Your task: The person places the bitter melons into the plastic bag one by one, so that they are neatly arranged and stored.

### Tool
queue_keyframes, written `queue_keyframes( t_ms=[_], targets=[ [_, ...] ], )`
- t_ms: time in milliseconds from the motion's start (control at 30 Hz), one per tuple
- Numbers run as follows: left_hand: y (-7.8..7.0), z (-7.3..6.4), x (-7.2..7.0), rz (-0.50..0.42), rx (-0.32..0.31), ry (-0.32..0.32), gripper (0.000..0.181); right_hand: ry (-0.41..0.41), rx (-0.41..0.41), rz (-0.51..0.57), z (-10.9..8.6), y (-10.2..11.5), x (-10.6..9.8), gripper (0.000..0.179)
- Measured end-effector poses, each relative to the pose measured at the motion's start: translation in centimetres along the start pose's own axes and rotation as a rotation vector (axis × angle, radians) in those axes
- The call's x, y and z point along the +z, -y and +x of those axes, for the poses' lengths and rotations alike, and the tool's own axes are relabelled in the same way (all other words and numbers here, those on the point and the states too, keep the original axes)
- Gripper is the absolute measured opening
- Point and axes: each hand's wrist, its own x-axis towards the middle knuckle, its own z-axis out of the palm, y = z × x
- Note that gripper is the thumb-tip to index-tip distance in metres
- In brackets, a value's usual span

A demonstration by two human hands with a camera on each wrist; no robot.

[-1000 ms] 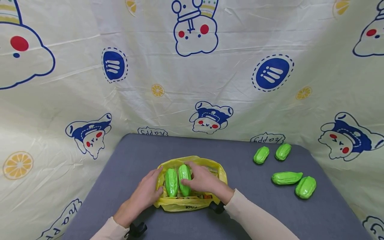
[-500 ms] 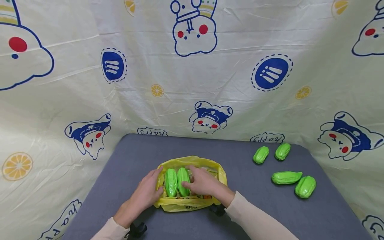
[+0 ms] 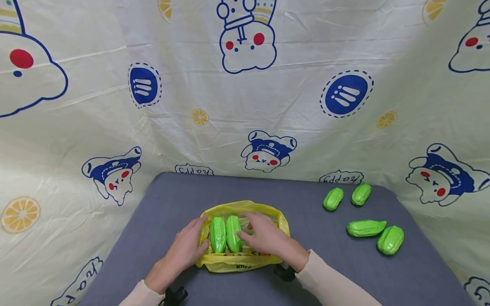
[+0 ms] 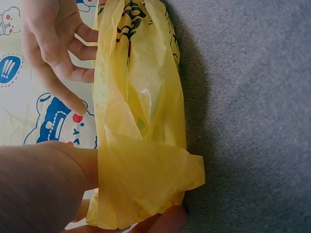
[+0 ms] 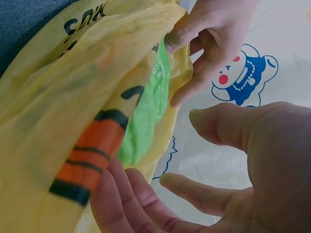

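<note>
A yellow plastic bag with dark lettering lies spread with its mouth facing up. Inside it, two glossy green ridged gourds sit side by side. My left hand holds the bag's left rim, with the bag's film between thumb and fingers in the left wrist view. Over the bag's right half, my right hand has its fingers spread and holds nothing. Its thumb tip is close to the right-hand gourd. The right wrist view shows green gourd skin past the bag's edge, apart from my thumb.
Several more green gourds lie on the grey table at the right: two at the back, and a pointed one with a stubby one nearer. A printed white curtain hangs behind the table.
The right-hand gourd has gone down into the bag and lies closer beside the other. My right hand has let go of it and shifted slightly right. My left hand stays at the rim.
</note>
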Motion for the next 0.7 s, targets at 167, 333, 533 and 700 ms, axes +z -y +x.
queue_keyframes(
  t_ms=[167, 333, 533, 700],
  targets=[
    [0.0, -0.1, 0.1, 0.012, 0.004, -0.003, 0.075, -0.029, 0.004, -0.011, -0.5, -0.2, -0.5, 0.057],
    [0.0, -0.1, 0.2, 0.015, 0.005, -0.008, 0.075, -0.062, 0.009, -0.034, -0.8, -0.5, -0.9, 0.053],
    [0.1, -0.2, 0.4, 0.031, 0.013, -0.017, 0.075, -0.076, -0.038, -0.019, -1.1, -1.0, -1.7, 0.051],
    [0.1, -0.2, 0.3, 0.031, 0.013, -0.01, 0.075, -0.094, -0.077, -0.034, -1.5, -1.5, -2.3, 0.042]
  ],
)
